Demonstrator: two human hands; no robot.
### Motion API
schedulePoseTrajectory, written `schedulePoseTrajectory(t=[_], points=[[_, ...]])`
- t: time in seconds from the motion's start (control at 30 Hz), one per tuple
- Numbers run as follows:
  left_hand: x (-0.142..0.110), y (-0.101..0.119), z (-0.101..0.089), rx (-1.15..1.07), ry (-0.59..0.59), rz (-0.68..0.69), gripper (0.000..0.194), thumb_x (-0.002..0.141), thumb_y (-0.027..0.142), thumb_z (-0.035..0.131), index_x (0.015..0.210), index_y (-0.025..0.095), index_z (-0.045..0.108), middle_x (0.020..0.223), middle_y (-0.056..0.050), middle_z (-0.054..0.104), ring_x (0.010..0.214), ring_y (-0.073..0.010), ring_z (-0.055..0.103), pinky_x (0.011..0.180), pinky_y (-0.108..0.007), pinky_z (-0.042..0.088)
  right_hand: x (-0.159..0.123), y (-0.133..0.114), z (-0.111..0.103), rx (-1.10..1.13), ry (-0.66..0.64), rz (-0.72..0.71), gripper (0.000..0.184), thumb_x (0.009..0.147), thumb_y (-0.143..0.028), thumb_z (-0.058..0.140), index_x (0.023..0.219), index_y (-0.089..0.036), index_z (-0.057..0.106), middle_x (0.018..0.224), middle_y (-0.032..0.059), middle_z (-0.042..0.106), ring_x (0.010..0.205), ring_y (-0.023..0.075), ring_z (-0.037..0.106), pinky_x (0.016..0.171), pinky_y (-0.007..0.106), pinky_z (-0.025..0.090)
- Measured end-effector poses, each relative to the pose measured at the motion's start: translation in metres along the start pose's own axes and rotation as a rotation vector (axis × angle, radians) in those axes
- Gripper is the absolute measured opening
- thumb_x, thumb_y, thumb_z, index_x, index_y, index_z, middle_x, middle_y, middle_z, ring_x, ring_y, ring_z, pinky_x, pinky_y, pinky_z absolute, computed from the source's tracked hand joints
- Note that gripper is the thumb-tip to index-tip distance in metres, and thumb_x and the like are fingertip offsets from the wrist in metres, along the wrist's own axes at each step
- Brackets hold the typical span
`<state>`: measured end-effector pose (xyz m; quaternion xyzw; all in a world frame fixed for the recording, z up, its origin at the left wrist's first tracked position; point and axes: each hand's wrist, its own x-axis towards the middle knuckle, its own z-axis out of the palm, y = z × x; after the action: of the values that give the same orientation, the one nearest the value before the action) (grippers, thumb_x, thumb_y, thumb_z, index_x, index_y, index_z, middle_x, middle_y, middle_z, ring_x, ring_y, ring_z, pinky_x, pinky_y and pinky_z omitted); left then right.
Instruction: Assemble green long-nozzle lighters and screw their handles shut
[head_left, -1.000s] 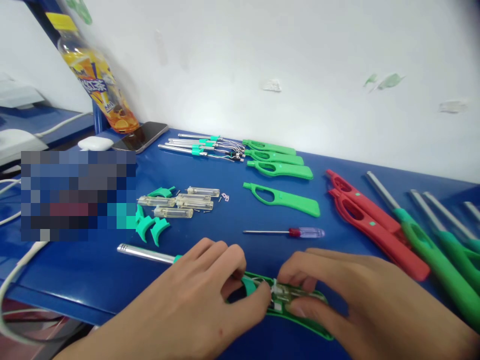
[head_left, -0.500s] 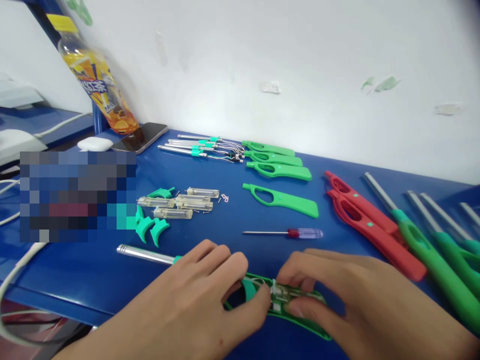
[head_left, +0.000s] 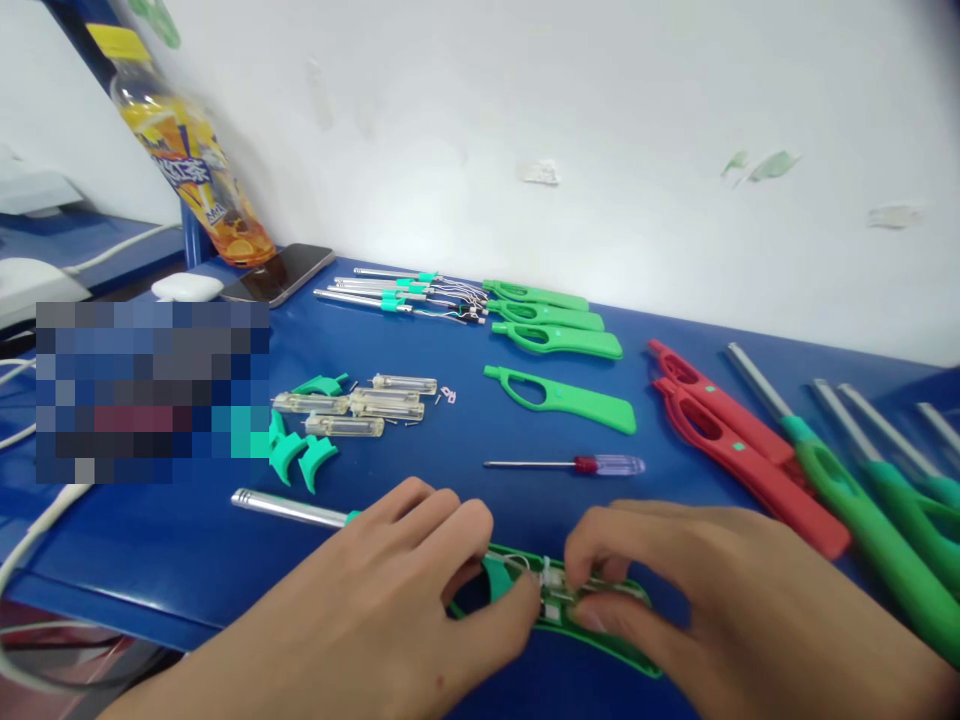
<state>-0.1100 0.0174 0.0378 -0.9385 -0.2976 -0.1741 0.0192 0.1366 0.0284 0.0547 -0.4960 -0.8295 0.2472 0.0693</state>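
Note:
At the table's front, an open green lighter shell half (head_left: 600, 642) lies with its inside facing up. My left hand (head_left: 420, 590) is closed around its front part, thumb beside the teal trigger (head_left: 496, 580) and a thin white wire. A metal lighter tube (head_left: 289, 507) sticks out to the left beyond my fingers. My right hand (head_left: 660, 580) pinches the clear fuel tank (head_left: 611, 588) that sits in the shell, between thumb and fingers. Part of the tank is hidden by those fingers.
A screwdriver (head_left: 570, 465) lies just beyond my hands. Behind it are green shell halves (head_left: 562, 400), clear tanks (head_left: 345, 426), teal triggers (head_left: 319, 460) and wired tubes (head_left: 364, 297). Red shells (head_left: 750, 480) and lighters (head_left: 862, 510) lie right; a phone (head_left: 292, 275) and bottle (head_left: 195, 160) stand back left.
My right fingertips have shifted slightly right along the fuel tank. My left hand keeps its grip, and the shell stays almost where it was.

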Motion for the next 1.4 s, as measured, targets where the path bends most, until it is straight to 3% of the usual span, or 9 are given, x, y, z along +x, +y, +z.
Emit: schedulePoseTrajectory(t=[0.23, 0.4, 0.63, 0.83, 1.0, 1.4], points=[[-0.0019, -0.0001, 0.0029, -0.005, 0.018, -0.02, 0.048, 0.117, 0.021, 0.021, 0.106, 0.025, 0.068, 0.077, 0.001, 0.05, 0.068, -0.0177, 0.043, 0.064, -0.029, 0.032, -0.0047, 0.0093, -0.0017, 0.03, -0.042, -0.042, 0.029, 0.085, -0.006, 0.074, 0.087, -0.035, 0.071, 0.083, -0.0142, 0.077, 0.072, 0.0111, 0.075, 0.065, 0.021, 0.052], [-0.0063, -0.0012, 0.0025, -0.08, 0.003, -0.071, 0.043, 0.116, 0.018, 0.025, 0.115, 0.023, 0.067, 0.084, 0.0, 0.053, 0.072, -0.0185, 0.044, 0.069, -0.028, 0.037, -0.0043, 0.0056, -0.0036, 0.014, -0.036, -0.038, 0.032, 0.083, -0.001, 0.071, 0.088, -0.032, 0.071, 0.083, -0.0117, 0.078, 0.07, 0.0127, 0.075, 0.063, 0.022, 0.054], [-0.0066, 0.0004, 0.0016, -0.087, 0.003, -0.09, 0.041, 0.115, 0.014, 0.032, 0.101, 0.02, 0.071, 0.086, -0.002, 0.056, 0.073, -0.0179, 0.047, 0.068, -0.028, 0.042, -0.0048, 0.0082, -0.0037, 0.029, -0.027, -0.043, 0.031, 0.086, -0.007, 0.071, 0.09, -0.037, 0.075, 0.086, -0.0119, 0.081, 0.074, 0.0146, 0.077, 0.066, 0.024, 0.056], [-0.0062, 0.0012, 0.002, -0.094, 0.001, -0.099, 0.049, 0.114, 0.012, 0.026, 0.099, 0.021, 0.072, 0.084, -0.002, 0.055, 0.072, -0.0183, 0.047, 0.067, -0.027, 0.043, -0.0029, 0.0064, -0.0067, 0.02, -0.06, -0.027, 0.029, 0.086, -0.007, 0.071, 0.091, -0.035, 0.074, 0.088, -0.0114, 0.081, 0.076, 0.0151, 0.078, 0.069, 0.023, 0.058], [-0.0052, 0.002, 0.0067, -0.08, 0.002, -0.106, 0.05, 0.115, 0.014, 0.025, 0.097, 0.021, 0.071, 0.085, -0.002, 0.055, 0.072, -0.018, 0.048, 0.068, -0.027, 0.043, -0.0083, 0.0078, -0.0038, -0.059, 0.009, -0.071, 0.034, 0.087, -0.008, 0.072, 0.101, -0.037, 0.078, 0.096, -0.0079, 0.083, 0.08, 0.0178, 0.08, 0.062, 0.023, 0.058], [-0.0034, 0.0011, 0.0028, -0.076, -0.019, -0.11, 0.043, 0.114, 0.014, 0.031, 0.104, 0.023, 0.072, 0.085, -0.002, 0.054, 0.073, -0.0182, 0.047, 0.069, -0.026, 0.042, -0.0056, 0.0062, 0.0001, -0.071, 0.042, -0.073, 0.023, 0.087, -0.012, 0.071, 0.092, -0.034, 0.077, 0.092, -0.0051, 0.083, 0.074, 0.0192, 0.08, 0.058, 0.024, 0.059]])
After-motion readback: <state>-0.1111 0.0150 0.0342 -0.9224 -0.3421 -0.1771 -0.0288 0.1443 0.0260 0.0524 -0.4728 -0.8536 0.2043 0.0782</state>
